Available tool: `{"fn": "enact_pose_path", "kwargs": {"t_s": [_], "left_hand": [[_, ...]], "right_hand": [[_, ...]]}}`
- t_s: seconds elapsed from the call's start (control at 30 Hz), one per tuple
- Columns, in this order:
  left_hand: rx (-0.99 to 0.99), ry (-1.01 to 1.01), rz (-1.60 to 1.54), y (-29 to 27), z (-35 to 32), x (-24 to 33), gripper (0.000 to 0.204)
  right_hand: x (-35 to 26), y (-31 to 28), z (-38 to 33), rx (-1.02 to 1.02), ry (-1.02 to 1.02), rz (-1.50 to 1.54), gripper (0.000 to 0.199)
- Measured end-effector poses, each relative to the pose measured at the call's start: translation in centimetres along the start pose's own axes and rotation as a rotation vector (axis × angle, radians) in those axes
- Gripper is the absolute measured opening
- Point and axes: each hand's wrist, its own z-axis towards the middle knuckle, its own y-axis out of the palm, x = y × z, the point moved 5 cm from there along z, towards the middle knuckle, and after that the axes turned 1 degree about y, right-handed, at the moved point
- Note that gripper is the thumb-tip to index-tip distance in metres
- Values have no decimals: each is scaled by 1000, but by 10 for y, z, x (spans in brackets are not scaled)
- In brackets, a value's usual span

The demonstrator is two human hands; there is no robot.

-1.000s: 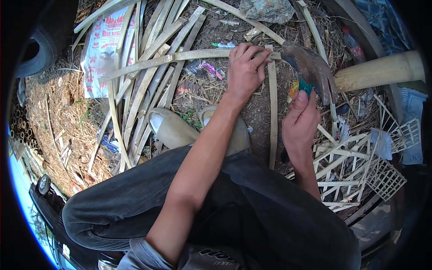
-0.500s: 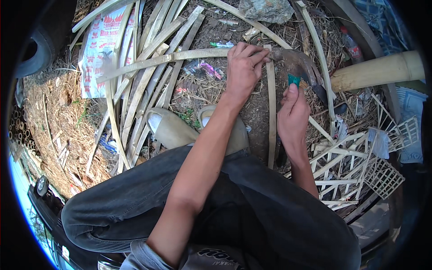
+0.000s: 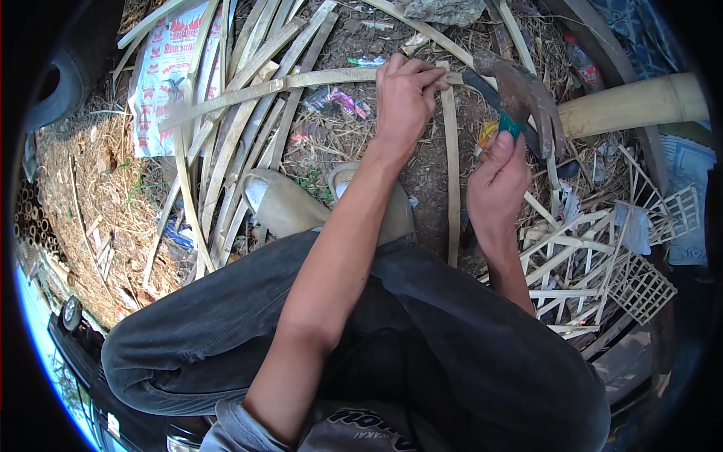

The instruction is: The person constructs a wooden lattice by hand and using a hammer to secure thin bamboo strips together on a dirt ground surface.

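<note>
Pinning bamboo strip (image 3: 316, 77) under left hand (image 3: 405, 96), apparently.

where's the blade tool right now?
In the head view, upper right: the right hand grips the rusty curved blade by its green handle, its tip at the bamboo strip that the left hand holds, left of the thick bamboo pole.

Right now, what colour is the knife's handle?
Green, a teal shade, seen in the head view: handle in the right hand.

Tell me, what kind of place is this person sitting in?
Probably an outdoor yard where bamboo is worked by hand: bare dirt ground strewn with dry straw, a heap of long pale split bamboo strips, and woven pale bamboo lattice panels beside them.
</note>
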Motion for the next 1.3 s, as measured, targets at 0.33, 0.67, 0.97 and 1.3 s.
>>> {"fn": "enact_pose_path", "kwargs": {"t_s": [0.33,0.67,0.97,1.3], "left_hand": [[14,-7,-37,-1,0,2,22],[61,-31,-28,-5,4,7,37],[24,-113,-41,-10,6,7,44],[-3,-145,-30,-9,6,6,44]], "right_hand": [[-8,6,10,-130,-27,-309,41],[6,5,11,-193,-8,-397,38],[0,6,9,-231,90,-266,32],[-4,-22,4,-63,38,-126,41]]}}
